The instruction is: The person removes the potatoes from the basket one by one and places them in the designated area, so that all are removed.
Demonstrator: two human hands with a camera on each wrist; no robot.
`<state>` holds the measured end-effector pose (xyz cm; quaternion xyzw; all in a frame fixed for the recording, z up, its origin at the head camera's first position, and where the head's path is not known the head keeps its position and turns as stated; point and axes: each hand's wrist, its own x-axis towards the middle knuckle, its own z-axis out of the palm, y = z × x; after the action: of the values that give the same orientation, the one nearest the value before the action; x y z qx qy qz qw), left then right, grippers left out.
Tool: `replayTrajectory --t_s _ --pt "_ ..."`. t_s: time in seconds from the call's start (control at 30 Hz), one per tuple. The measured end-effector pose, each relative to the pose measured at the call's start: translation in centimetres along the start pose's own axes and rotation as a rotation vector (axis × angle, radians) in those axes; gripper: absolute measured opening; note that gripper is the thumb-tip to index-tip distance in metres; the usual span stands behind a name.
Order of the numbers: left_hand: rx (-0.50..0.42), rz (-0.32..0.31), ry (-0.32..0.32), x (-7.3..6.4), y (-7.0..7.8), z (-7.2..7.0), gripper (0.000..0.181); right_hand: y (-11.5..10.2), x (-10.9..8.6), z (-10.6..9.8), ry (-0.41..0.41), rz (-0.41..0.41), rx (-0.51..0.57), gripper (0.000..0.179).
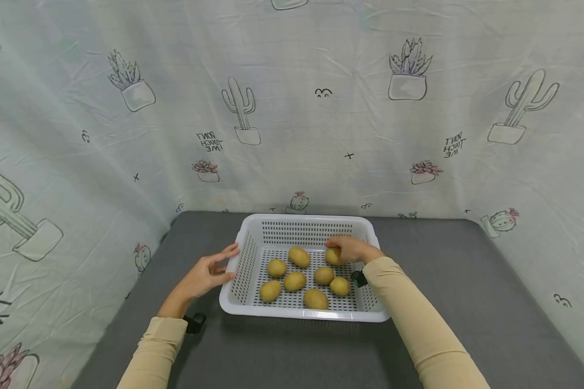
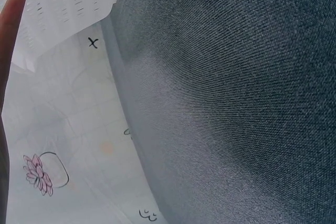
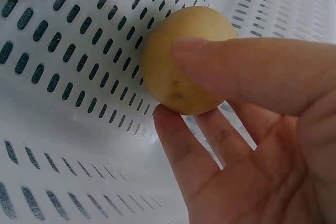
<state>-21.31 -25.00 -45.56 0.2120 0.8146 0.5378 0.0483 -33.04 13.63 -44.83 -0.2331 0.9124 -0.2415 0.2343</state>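
A white perforated plastic basket (image 1: 253, 309) holds several yellow potatoes, among them one potato (image 1: 299, 257) near the back and another (image 1: 316, 299) by the front wall. Inside its right end, my right hand (image 1: 354, 249) grips a potato (image 3: 160, 59). The right wrist view has the thumb over that potato and fingers against its lower side, close to the basket floor. My left hand (image 1: 201, 276) is at the basket's left rim, fingers extended, holding nothing. One finger (image 2: 11, 17) shows beside the basket wall in the left wrist view; most of that hand is out of that frame.
The basket stands on a grey cloth-covered table (image 1: 282, 356). A pale curtain (image 1: 292, 124) printed with potted cacti hangs behind the table and along both sides. Dark wrist devices (image 1: 195, 323) sit at both cuffs.
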Motion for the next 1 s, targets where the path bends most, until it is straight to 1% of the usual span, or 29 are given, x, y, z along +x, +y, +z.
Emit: replayTrajectory --t_s 0.13,0.27,0.6,0.83,1.0 --pt "-0.015 -0.009 -0.004 -0.04 -0.04 0.03 0.061 -0.04 0.05 0.03 0.004 0.013 0.004 0.060" --pt "-0.023 -0.002 -0.009 -0.01 -0.08 0.01 0.061 0.07 0.22 0.13 0.004 0.020 0.005 0.060" --pt "-0.029 -0.007 -0.017 0.07 -0.10 0.01 0.061 0.24 0.33 0.21 0.009 -0.004 -0.027 0.056" --pt "0.000 -0.008 -0.005 0.04 -0.01 0.01 0.060 0.19 0.26 0.15 0.008 -0.046 -0.034 0.055" --pt "-0.001 -0.010 -0.005 0.04 0.05 0.03 0.061 0.14 0.23 0.05 0.000 -0.053 -0.039 0.055"
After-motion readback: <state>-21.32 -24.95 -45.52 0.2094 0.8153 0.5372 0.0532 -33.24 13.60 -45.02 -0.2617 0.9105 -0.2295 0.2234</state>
